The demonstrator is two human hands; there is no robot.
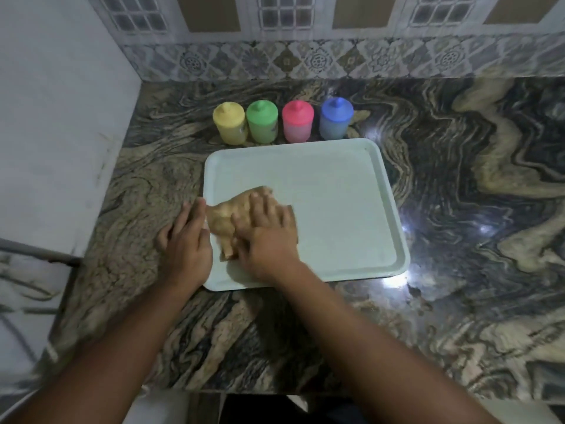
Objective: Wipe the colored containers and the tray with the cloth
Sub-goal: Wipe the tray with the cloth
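Tray stage. My right hand (266,237) lies flat on the tan cloth (224,220), fingers straight and spread, pressing it down, not pinching it. A flat palm puts more cloth against the surface, which I judge suits a broad, shallow tray.

The cloth is bunched on the near-left part of the pale tray (336,185), one corner trailing toward the near rim.

My left hand (186,240) rests at the tray's left rim, fingers straight and loose, holding nothing. Likely purpose: bracing the tray so it does not slide on the polished marble counter (458,209) under the wiping pressure. Blur hides whether the fingertips touch the rim itself.

Four lidded containers stand upright in a row just behind the tray's far edge: yellow container (230,123), green container (262,121), pink container (297,121), blue container (335,119). Off the tray, so its whole floor is open to the cloth.

Right and far portions of the tray carry no cloth now.
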